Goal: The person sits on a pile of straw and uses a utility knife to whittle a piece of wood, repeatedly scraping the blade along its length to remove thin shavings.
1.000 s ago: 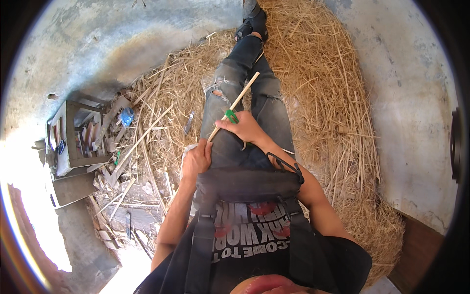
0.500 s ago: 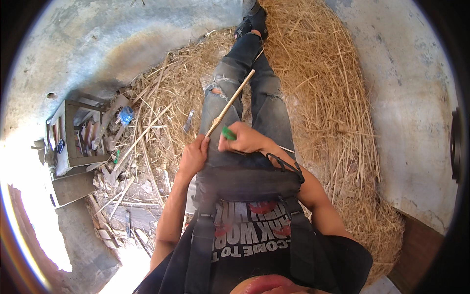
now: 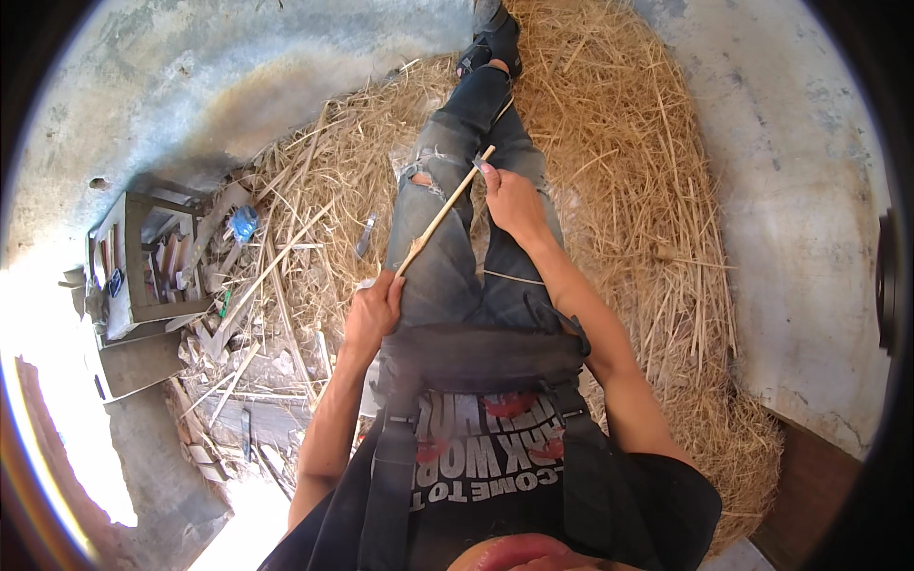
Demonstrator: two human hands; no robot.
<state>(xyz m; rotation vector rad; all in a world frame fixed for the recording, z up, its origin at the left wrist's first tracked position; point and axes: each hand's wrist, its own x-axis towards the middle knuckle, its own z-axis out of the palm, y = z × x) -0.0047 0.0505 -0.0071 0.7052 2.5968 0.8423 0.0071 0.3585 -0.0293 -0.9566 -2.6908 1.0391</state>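
Note:
My left hand [image 3: 373,309] is closed round the near end of a thin pale stick [image 3: 441,217] with a knobbly joint low down. The stick slants up and to the right over my lap. My right hand [image 3: 514,202] is near its far end, fingers closed on a small knife [image 3: 479,164]. The grey blade lies against the stick just below the tip; the knife's handle is hidden in my fist. Below the stick are my outstretched legs in worn dark jeans [image 3: 433,276]. A thin pale strip [image 3: 514,277] crosses them.
Straw [image 3: 628,162] lies thick to the right and beyond my legs. At left are split sticks and scraps [image 3: 276,285], a blue plastic bag [image 3: 245,225], a flat grey piece [image 3: 366,236] and an open wooden box [image 3: 171,309]. Concrete walls [image 3: 781,209] rise on both sides.
My right hand has moved from beside my left hand up to the stick's far end, bringing the blade against it. The green handle seen earlier is now covered. My left hand has barely shifted.

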